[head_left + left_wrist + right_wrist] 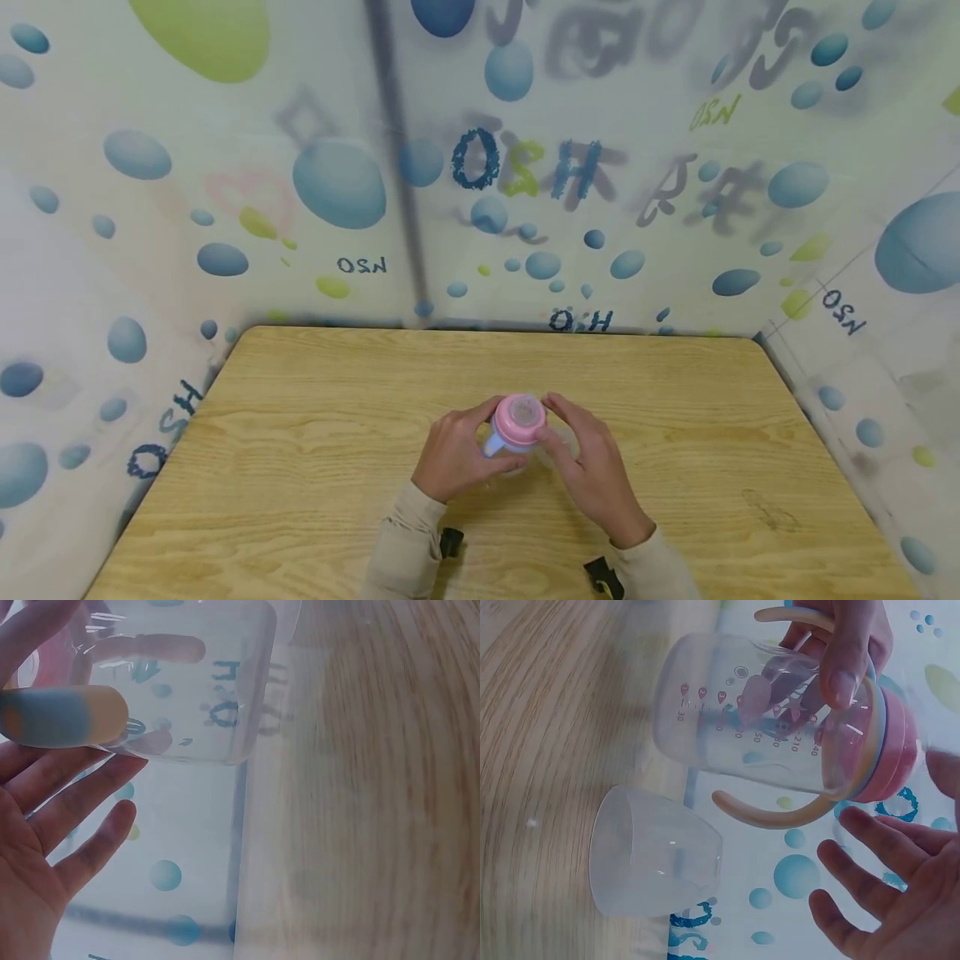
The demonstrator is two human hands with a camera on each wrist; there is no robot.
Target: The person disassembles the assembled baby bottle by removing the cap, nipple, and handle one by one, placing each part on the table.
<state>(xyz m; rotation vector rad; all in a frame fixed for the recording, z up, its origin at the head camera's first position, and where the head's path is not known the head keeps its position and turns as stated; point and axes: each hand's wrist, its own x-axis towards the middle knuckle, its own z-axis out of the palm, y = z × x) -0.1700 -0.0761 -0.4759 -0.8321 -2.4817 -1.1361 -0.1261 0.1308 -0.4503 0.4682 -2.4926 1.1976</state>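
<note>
A clear baby bottle (705,727) has a pink collar (520,419), printed measuring marks and two curved handles in blue and pale orange. My left hand (456,454) holds it around the upper body and handle. The left wrist view shows the handle (67,716) close up, with some fingers of that hand spread beside the bottle. My right hand (592,471) is at the collar's right side, fingers spread and loosely bent. Its thumb is nearest the collar; contact is unclear. A translucent cap (656,855) stands beside the bottle. I cannot tell whether the bottle's base touches the table.
The wooden table (337,400) extends around both hands. Behind it and at its sides are walls (637,217) printed with blue and green drops and lettering. Dark straps (604,577) show near both wrists.
</note>
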